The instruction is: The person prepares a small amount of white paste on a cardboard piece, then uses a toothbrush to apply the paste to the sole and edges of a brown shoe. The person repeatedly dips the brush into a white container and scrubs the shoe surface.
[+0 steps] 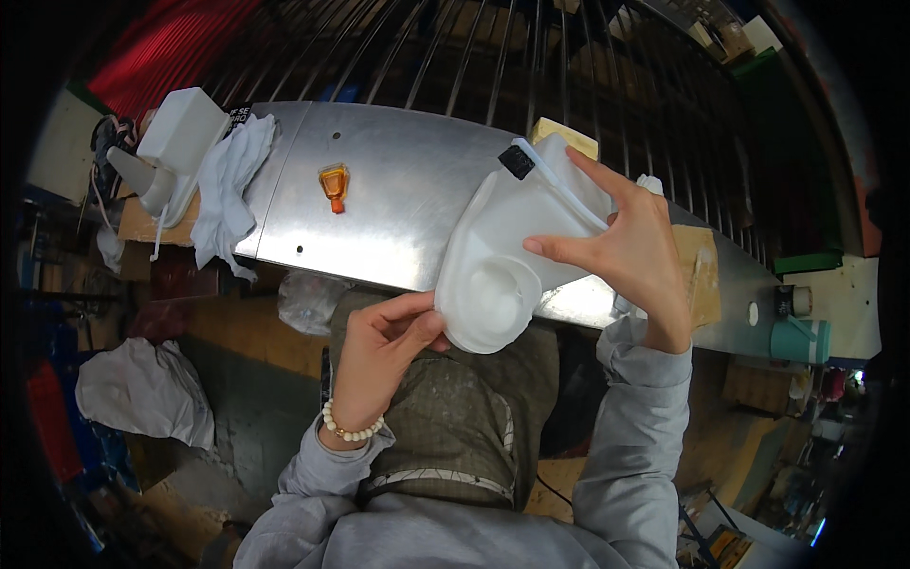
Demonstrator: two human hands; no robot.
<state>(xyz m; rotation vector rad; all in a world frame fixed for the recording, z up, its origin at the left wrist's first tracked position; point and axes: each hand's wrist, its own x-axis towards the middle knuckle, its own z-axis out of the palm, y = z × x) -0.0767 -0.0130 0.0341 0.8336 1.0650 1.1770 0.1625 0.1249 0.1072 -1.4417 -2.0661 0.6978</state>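
A white moulded plastic part (464, 232) with a round cup-like hollow is tilted above the bench's near edge, between my hands. My left hand (389, 346) pinches its near left rim between thumb and fingers. Across its far right portion spans my right hand (626, 237), thumb on the near face and index finger at the far edge. A slim white stick with a black bristle-like end (517, 161) runs across the part toward my right palm; whether my hidden fingers hold it, I cannot tell. A small amber bottle with an orange tip (334, 187) lies on the metal bench.
At the bench's left are another white plastic piece (175, 156) and a crumpled white cloth (232, 185). Metal bars (464, 62) line the far side. A yellow block (566, 136) and cardboard (697, 275) lie near my right hand. A turquoise container (801, 339) stands far right.
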